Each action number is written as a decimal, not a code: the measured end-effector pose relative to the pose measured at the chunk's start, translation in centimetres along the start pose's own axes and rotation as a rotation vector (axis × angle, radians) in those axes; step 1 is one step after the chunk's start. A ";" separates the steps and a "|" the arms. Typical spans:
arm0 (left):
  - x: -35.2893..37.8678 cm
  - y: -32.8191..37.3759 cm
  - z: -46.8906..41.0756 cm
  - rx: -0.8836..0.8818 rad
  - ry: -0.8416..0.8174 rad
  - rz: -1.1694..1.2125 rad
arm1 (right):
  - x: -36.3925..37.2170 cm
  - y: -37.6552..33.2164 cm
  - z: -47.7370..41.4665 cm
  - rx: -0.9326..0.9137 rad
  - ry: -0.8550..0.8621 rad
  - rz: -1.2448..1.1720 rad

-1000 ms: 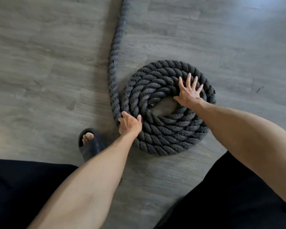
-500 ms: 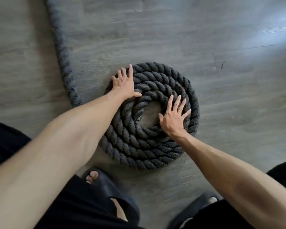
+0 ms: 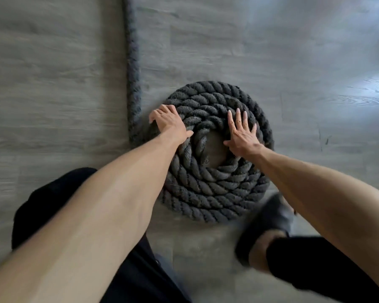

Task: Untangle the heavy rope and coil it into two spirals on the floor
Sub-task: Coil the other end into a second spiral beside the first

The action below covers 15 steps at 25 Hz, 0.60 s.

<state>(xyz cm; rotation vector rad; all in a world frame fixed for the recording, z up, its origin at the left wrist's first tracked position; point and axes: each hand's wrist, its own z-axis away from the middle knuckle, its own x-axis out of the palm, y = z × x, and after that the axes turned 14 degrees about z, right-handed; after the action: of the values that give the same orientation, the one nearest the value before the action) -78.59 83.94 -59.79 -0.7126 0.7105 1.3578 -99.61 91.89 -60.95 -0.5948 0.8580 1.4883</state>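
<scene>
Head: left hand (image 3: 170,124) grips rope (image 3: 206,184), right hand (image 3: 242,136) presses.

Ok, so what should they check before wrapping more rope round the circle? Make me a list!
1. The rope coil lies flat with its turns snug: ok.
2. The right hand is flat on the coil, pressing it down: ok.
3. The left hand has a grip on the outer turn: cannot tell. Its fingers bend over the edge, but the picture is blurred.
4. The loose rope runs straight with no knots: ok, as far as the picture shows.
5. There is room for the next turn: not ok. The slipper sits right at the coil's edge.
</scene>
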 end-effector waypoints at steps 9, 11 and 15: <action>-2.7 -1.8 -3.6 -0.324 -0.029 0.149 | -8.9 -1.2 -12.9 -0.331 0.143 0.185; -3.3 -1.2 -4.4 -0.390 -0.046 0.218 | -10.8 -1.0 -15.4 -0.378 0.148 0.223; -3.6 -0.2 -5.2 -0.487 0.004 0.329 | -12.6 -1.2 -17.0 -0.421 0.209 0.250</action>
<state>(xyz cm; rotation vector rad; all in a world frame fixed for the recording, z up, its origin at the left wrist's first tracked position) -78.83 77.59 -60.06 -1.0120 0.5146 1.8631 -99.17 70.74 -61.21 -0.9958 0.8026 1.8786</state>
